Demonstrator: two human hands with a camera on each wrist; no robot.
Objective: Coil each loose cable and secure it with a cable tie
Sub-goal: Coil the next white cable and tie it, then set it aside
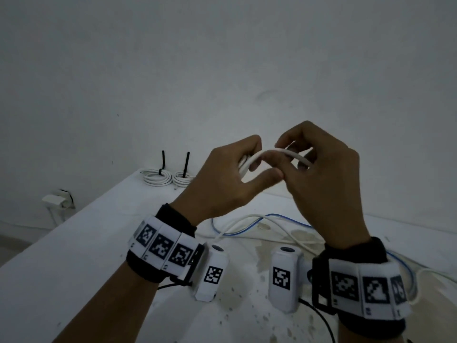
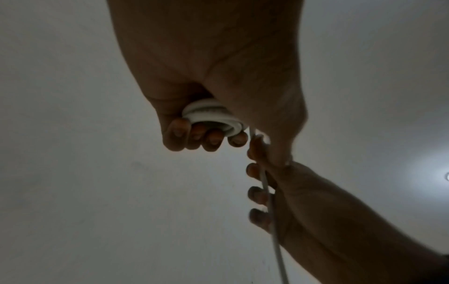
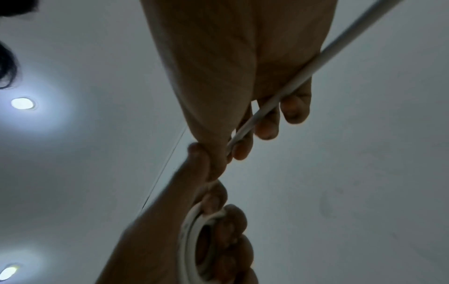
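Both hands are raised above the table (image 1: 74, 243), close together with thumbs touching. The left hand (image 1: 222, 184) has its fingers curled round a small coil of white cable (image 2: 211, 117), the loops sitting against the palm with the fingertips (image 2: 194, 134) hooked through the middle. From that coil a strand of the same cable arches across to the right hand (image 1: 321, 184), whose fingers are bent round it; the wrist view shows the strand passing under the thumb and across the fingers (image 3: 295, 107), then running off past the palm. On the table below lie more loose cables: a white one (image 1: 284, 229) and a thin blue one (image 1: 279, 216), looping over each other between the two wrists and partly hidden behind the right forearm. At the far edge of the table two finished white coils (image 1: 156, 179) (image 1: 182, 179) sit side by side, just touching or nearly so, each bound by a black cable tie (image 1: 163, 162) (image 1: 186, 164) whose tail stands upright. The tabletop near the wrists is stained and speckled. A white wall fitting (image 1: 58, 199) shows low on the wall to the left. Ceiling lights (image 3: 23, 103) appear in the right wrist view.
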